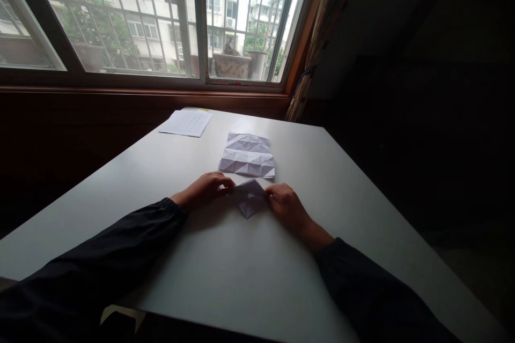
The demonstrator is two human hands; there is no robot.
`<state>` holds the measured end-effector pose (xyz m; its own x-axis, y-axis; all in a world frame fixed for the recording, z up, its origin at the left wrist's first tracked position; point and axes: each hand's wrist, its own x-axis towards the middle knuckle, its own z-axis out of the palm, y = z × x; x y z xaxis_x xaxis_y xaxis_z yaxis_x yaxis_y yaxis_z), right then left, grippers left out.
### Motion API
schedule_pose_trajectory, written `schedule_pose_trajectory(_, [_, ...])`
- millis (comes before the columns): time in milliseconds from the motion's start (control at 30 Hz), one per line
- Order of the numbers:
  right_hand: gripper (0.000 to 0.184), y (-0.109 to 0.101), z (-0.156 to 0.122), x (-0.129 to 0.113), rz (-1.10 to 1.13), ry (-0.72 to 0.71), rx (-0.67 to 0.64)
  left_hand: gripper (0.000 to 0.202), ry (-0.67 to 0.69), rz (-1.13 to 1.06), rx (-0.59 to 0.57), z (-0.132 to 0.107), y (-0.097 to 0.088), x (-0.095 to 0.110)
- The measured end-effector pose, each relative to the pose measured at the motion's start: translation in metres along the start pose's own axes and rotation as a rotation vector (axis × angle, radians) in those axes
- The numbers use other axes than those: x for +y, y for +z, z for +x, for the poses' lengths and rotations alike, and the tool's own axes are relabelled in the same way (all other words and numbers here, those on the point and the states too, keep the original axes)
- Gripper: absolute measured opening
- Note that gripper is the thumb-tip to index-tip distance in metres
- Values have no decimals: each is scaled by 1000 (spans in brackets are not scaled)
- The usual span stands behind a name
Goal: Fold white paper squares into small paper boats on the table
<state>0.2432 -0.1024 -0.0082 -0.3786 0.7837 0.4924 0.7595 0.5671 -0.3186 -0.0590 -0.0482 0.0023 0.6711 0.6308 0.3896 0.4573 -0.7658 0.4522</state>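
A small folded piece of white paper is between my two hands, just above or on the white table. Its upper part forms a peak, and a pointed flap hangs toward me. My left hand pinches its left corner between thumb and fingers. On the opposite side my right hand is closed on the right corner. Right behind the paper lies a creased sheet with rows of triangular folds, apart from my fingers. Dark sleeves cover both forearms.
The white table stretches to a window with bars outside. A stack of paper sheets lies at its far left edge. A curtain hangs at the window's right. The table's right edge drops into a dark area.
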Motion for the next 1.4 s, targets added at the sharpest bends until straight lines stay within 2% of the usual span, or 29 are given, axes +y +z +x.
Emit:
schedule_pose_trajectory(167, [19,-4,0,0,-58,-13,-71,18,68,8,-50,0,-6,3])
schedule_pose_trajectory(333, [16,-7,0,-1,-85,-24,-87,15,118,16,-15,-1,-8,5])
schedule_pose_trajectory(633, [15,-12,1,-4,-144,-87,-159,14,23,-1,-87,-2,-6,14])
schedule_pose_trajectory(867, [5,-15,9,-11,-315,-207,-177,10,-40,145,-1,1,3,21])
schedule_pose_trajectory(967, [7,-10,16,-18,-294,-200,-166,9,-63,180,55,8,12,27])
schedule_pose_trajectory(1100, [8,2,21,-26,-230,-171,-89,12,-45,207,88,13,19,32])
schedule_pose_trajectory(1233, [12,9,21,-29,-186,-165,-44,12,-6,268,98,14,18,33])
schedule_pose_trajectory(1400, [12,5,20,-29,-182,-174,-51,22,46,272,77,13,14,35])
